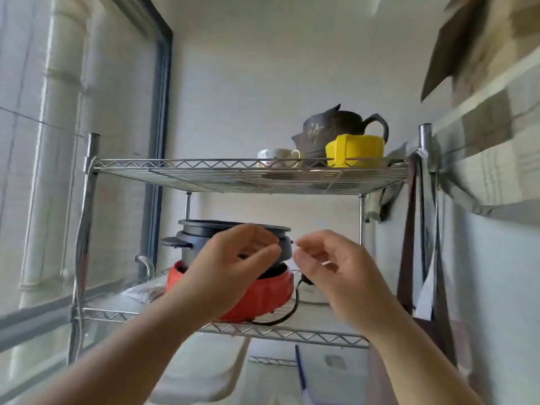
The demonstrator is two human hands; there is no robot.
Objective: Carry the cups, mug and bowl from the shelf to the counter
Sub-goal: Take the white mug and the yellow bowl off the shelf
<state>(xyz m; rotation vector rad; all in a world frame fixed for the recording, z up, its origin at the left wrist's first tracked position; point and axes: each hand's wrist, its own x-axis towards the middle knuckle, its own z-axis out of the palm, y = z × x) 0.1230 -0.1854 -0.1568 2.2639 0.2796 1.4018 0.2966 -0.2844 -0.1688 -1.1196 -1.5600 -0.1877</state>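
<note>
On the top wire shelf (204, 178) stand a small white patterned cup (277, 157), a yellow mug (355, 150) with its handle toward me, and a dark brown teapot (342, 124) behind them. My left hand (233, 258) and my right hand (327, 264) are raised side by side below that shelf, in front of the middle shelf. Both have loosely curled fingers and hold nothing. Neither touches the cup or the mug. No bowl is plainly visible.
On the middle shelf (292, 331) a black pot (198, 238) sits on a red electric base (263, 296) with a black cord. Cloths hang from the right post (425, 147). A window lies to the left, and a brown cabinet at the upper right.
</note>
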